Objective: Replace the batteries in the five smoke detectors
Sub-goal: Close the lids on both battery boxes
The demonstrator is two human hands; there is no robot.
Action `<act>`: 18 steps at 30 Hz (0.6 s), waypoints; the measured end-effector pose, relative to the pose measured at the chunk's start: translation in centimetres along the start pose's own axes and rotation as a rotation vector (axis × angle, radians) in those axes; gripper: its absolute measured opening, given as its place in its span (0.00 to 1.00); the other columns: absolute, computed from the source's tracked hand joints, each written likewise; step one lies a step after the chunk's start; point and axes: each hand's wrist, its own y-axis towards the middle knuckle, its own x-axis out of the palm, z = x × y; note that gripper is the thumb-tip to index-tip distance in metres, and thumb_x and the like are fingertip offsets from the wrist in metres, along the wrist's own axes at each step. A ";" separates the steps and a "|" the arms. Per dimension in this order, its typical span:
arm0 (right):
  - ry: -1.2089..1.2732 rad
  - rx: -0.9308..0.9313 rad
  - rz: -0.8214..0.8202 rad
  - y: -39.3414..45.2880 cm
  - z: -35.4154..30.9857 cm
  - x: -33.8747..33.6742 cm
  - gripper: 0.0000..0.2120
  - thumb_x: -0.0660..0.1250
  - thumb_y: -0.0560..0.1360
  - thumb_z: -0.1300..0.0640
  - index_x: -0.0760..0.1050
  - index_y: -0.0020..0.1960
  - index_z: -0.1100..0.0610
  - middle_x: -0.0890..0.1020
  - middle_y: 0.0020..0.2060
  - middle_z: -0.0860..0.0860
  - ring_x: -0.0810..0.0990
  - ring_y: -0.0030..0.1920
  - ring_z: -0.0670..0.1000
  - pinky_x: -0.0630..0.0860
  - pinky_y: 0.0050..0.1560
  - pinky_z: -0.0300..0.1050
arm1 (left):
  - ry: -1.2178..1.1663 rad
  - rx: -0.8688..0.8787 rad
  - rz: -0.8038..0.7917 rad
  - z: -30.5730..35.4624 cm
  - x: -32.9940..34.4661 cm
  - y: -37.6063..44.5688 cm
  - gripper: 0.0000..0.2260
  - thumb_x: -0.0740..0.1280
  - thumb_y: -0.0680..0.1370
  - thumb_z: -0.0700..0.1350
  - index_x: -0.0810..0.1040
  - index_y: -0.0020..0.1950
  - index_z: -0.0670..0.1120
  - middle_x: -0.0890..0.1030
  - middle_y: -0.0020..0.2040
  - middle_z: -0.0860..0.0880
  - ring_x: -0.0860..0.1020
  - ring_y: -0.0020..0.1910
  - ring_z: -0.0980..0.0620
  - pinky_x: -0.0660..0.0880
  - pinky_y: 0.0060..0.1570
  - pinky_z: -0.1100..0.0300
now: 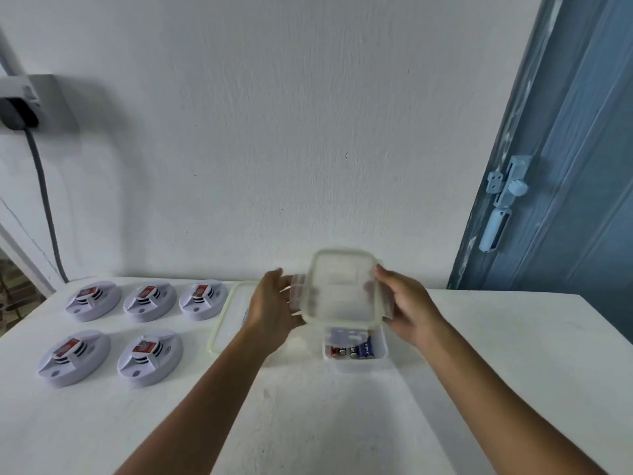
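Both hands lifting clear lid [342, 286] above battery box [356, 354], left hand [274, 310] gripping lid's left edge, right hand [407, 303] gripping right edge, five smoke detectors [113, 332] left of box, second lid [226, 320] flat between box and detectors

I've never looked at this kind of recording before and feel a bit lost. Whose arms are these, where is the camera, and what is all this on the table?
There is no machine here: the arms are a person's, filmed by one wide-angle camera worn on their head, looking forward and down. That is why both arms reach in from the bottom edge.

The left hand and the right hand hold a clear plastic lid between them, lifted above a small clear box with batteries inside. Another clear lid lies flat on the white table, partly hidden behind the left wrist.

On the left sit five round white smoke detectors, three in the back row and two in front, each with a red-and-white part on top. Behind are a white wall and a blue door.
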 end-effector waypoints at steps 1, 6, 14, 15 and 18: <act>-0.159 -0.040 0.059 0.2 -0.4 -0.7 0.11 0.67 0.77 0.55 0.79 0.51 0.63 0.82 0.37 0.56 0.79 0.35 0.53 0.75 0.38 0.46 | 0.059 -0.016 -0.017 0.1 -0.2 -0.1 0.16 0.58 0.82 0.50 0.78 0.47 0.39 0.81 0.37 0.43 0.79 0.35 0.46 0.77 0.34 0.54; -0.710 -0.144 0.252 2.1 0.7 -3.4 0.18 0.72 0.74 0.52 0.78 0.56 0.64 0.74 0.26 0.53 0.70 0.24 0.49 0.67 0.25 0.38 | 0.669 0.082 0.093 -2.0 0.0 0.3 0.19 0.74 0.72 0.38 0.73 0.59 0.36 0.82 0.36 0.39 0.81 0.30 0.46 0.82 0.34 0.52; -0.822 -0.121 0.273 2.5 3.6 -4.5 0.23 0.70 0.74 0.50 0.74 0.64 0.61 0.76 0.29 0.51 0.73 0.25 0.52 0.69 0.28 0.41 | 1.042 0.185 0.168 -4.5 -0.5 1.6 0.25 0.74 0.73 0.44 0.70 0.65 0.38 0.83 0.35 0.44 0.82 0.27 0.53 0.82 0.37 0.58; -0.826 -0.118 0.275 2.6 3.7 -4.4 0.23 0.70 0.74 0.50 0.74 0.65 0.62 0.76 0.29 0.51 0.72 0.25 0.51 0.69 0.27 0.40 | 1.052 0.184 0.167 -4.6 -0.7 1.7 0.25 0.74 0.73 0.44 0.70 0.66 0.38 0.83 0.35 0.44 0.81 0.27 0.53 0.81 0.37 0.58; -0.822 -0.106 0.285 2.9 4.0 -4.4 0.24 0.70 0.75 0.50 0.74 0.65 0.63 0.75 0.28 0.50 0.71 0.25 0.50 0.68 0.26 0.39 | 1.051 0.190 0.168 -4.7 -0.7 1.8 0.25 0.74 0.73 0.44 0.70 0.66 0.39 0.83 0.37 0.44 0.81 0.27 0.54 0.80 0.34 0.62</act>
